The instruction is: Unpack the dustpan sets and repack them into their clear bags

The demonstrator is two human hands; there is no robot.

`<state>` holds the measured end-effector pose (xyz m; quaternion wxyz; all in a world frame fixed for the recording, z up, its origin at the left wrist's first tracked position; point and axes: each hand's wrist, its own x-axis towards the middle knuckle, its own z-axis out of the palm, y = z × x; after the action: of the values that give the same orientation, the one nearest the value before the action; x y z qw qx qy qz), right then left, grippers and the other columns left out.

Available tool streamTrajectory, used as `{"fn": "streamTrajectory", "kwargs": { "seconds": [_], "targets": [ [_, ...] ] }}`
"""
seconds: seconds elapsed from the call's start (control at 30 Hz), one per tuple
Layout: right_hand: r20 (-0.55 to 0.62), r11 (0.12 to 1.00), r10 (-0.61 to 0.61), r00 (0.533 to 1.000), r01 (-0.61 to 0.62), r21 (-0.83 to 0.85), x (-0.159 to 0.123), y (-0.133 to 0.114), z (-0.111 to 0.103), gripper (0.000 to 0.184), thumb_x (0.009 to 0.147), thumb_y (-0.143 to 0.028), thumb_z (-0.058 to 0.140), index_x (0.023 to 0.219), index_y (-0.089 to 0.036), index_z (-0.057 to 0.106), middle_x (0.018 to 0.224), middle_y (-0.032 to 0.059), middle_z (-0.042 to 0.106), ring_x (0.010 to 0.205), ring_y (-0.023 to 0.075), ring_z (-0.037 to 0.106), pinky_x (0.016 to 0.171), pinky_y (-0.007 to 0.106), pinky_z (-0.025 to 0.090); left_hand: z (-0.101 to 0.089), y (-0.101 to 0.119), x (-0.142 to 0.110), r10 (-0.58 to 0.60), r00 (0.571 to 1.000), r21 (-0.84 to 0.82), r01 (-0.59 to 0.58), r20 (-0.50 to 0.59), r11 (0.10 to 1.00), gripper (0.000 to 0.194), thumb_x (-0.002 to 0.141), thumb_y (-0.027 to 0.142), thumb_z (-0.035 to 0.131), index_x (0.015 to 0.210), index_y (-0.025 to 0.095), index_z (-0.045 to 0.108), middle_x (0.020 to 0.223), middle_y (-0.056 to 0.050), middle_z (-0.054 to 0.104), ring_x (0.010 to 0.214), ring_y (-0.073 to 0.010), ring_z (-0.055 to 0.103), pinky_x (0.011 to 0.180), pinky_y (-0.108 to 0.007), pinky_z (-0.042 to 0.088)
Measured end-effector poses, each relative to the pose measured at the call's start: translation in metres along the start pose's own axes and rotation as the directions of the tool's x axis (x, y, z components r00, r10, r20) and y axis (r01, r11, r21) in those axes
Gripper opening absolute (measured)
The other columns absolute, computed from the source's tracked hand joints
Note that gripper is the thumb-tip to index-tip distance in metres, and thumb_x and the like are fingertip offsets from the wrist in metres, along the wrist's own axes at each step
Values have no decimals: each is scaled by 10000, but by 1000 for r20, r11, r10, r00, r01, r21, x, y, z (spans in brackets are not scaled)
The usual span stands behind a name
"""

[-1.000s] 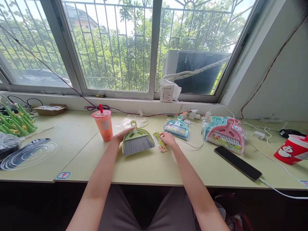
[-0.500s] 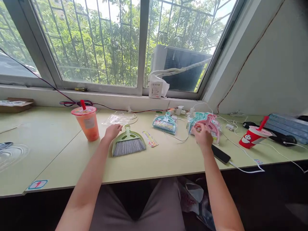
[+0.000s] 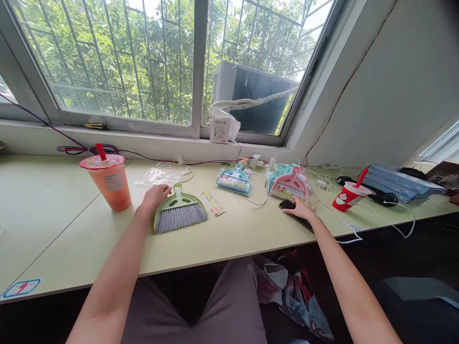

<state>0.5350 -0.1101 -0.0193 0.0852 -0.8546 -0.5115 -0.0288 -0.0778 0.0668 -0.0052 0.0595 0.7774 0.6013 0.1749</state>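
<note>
Here, the phone point(image 3: 287, 205) slants away leftward under the spread right hand point(image 3: 303, 210), grip unclear; the left hand point(image 3: 156, 196), half-open, seems empty.

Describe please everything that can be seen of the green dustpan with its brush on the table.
The green dustpan with its brush looks like plastic, light green, with a looped handle, two oval openings below it and a wide row of grey bristles. The brush sits inside the pan's rim. The set lies on the table, handle toward the window, bristles toward the person. The left hand is next to the handle; whether it touches is unclear. A printed card lies apart on its right.
</note>
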Motion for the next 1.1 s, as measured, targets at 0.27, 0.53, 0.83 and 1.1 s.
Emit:
{"fn": "streamTrajectory", "kwargs": {
  "seconds": [0.27,0.53,0.83,1.1],
  "targets": [
    [123,995,63,990,-73,75,-2,0,-3,935,776,-690,654,1538,-239,353,1506,200,524,1408,447,454,1075,662,377,5,-1,2,4,1000,10,-4,-1,1000,439,945,441,341,853,222,711,921,-79,751,923,-259,661,667,-304,397],
    [52,983,83,995,-90,159,-2,6,9,885,727,-708,665,1438,-248,406,1397,183,606,1365,424,495,1057,649,374,6,-2,2,10,1000,17,-10,-15,1000,446,938,441,343,874,220,725,966,-94,754,955,-274,663,712,-318,448],
    [-11,986,127,992,-125,111,-5,1,4,700,662,-700,701,1121,-201,526,1260,175,654,1279,383,561,1082,557,324,3,2,1,5,1000,33,-5,5,999,400,954,400,373,898,216,724,1055,-90,762,994,-270,674,737,-308,462],
    [-47,986,116,992,-110,123,-9,-2,6,678,684,-685,670,1150,-220,506,1251,146,667,1271,372,570,1069,543,318,2,4,0,-4,999,55,3,34,998,399,948,384,356,915,218,717,1064,-85,752,1014,-268,666,696,-303,440]
  ]
}}
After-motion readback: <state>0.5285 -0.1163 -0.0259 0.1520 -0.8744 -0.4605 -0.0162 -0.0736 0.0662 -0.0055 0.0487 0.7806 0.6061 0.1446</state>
